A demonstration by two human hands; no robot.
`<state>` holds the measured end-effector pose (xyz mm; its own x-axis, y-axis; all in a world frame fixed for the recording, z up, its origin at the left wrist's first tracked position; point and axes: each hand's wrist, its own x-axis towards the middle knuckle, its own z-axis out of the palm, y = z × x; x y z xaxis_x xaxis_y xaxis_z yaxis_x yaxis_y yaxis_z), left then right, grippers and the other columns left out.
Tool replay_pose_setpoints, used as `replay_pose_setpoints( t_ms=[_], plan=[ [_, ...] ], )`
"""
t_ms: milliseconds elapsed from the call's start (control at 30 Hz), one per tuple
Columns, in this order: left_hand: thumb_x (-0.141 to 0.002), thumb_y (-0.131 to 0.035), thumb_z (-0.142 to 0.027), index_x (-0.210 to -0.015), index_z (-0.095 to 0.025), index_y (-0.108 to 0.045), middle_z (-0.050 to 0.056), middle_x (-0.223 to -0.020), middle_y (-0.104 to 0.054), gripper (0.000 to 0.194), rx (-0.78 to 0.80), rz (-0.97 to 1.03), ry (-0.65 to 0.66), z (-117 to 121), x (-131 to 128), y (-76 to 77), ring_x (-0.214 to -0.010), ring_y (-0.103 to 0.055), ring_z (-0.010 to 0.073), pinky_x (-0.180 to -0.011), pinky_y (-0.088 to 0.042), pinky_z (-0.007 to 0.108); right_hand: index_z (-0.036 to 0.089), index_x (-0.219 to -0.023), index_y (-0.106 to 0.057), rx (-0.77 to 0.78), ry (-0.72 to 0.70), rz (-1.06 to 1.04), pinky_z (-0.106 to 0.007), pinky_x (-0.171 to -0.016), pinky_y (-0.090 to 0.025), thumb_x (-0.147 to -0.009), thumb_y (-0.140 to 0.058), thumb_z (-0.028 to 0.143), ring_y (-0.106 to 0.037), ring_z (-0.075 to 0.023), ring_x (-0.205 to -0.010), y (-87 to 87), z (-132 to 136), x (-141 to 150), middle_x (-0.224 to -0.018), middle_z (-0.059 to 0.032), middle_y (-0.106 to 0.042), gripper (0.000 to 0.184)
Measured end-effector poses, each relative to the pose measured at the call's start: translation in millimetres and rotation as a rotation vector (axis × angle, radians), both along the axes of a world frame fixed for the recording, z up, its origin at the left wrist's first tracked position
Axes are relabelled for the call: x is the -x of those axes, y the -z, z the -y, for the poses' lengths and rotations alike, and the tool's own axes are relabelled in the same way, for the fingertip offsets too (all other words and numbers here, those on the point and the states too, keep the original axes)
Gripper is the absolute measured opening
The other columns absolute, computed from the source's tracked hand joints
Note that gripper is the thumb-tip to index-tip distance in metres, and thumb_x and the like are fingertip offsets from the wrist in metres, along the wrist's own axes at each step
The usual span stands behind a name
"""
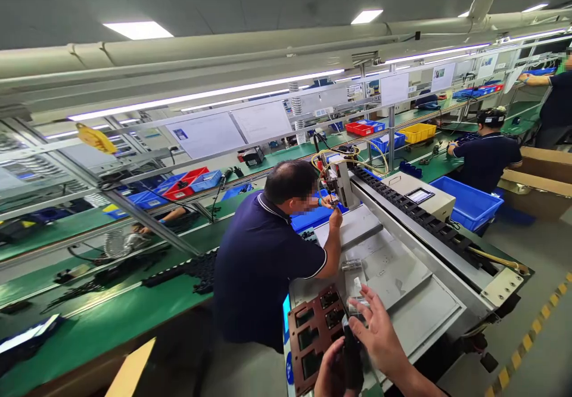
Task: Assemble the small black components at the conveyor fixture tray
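Head view: slim black part (353, 355) between hands (357, 349)

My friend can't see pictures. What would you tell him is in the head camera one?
Two hands, the left hand and the right hand, hold a dark part over a brown tray on a grey machine. A person in a navy shirt leans over that machine beside green workbenches.

The bottom edge is cutting off the left hand (333, 373) at the wrist. The right hand (379, 334) is partly hiding a small dark object (353, 355) between both hands, too indistinct to identify.
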<state>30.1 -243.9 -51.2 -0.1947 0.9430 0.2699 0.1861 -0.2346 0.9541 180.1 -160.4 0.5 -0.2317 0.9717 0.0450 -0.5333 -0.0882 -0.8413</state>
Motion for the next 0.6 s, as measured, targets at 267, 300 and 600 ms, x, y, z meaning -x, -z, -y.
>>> replay_pose_setpoints(
  t_ms=[267, 300, 600],
  plan=[
    [-0.059, -0.094, -0.064, -0.128, -0.029, -0.060, 0.018, -0.135, -0.068, 0.085, 0.215, 0.421, 0.055, 0, -24, -21.9, -0.110, -0.071, 0.0405, -0.086, -0.061, 0.049, 0.038, -0.156, -0.036, 0.018, 0.038, -0.079, -0.046, -0.098, -0.057, -0.075, -0.090, 0.053, -0.054, -0.0323, -0.133, -11.1, 27, -45, -0.163, -0.0138, -0.037, 0.098],
    [-0.059, -0.093, -0.065, -0.128, -0.029, -0.059, 0.019, -0.135, -0.067, 0.085, 0.219, 0.408, 0.054, 0, -23, -23.5, -0.110, -0.071, 0.0405, -0.087, -0.061, 0.049, 0.038, -0.157, -0.035, 0.028, -0.001, -0.087, -0.047, -0.100, -0.056, -0.073, -0.091, 0.055, -0.055, -0.0323, -0.130, -10.2, 30, -46, -0.163, -0.0142, -0.036, 0.102],
    [-0.066, -0.092, -0.058, -0.126, -0.028, -0.058, 0.015, -0.124, -0.070, 0.076, 0.146, 0.381, 0.092, -5, -23, -23.5, -0.109, -0.068, 0.0346, -0.091, -0.056, 0.043, 0.046, -0.162, -0.021, 0.006, -0.047, 0.036, -0.035, -0.076, -0.056, -0.084, -0.080, 0.039, -0.052, -0.0288, -0.129, -20.0, 42, -35, -0.173, -0.0095, -0.015, 0.098]
  ],
)
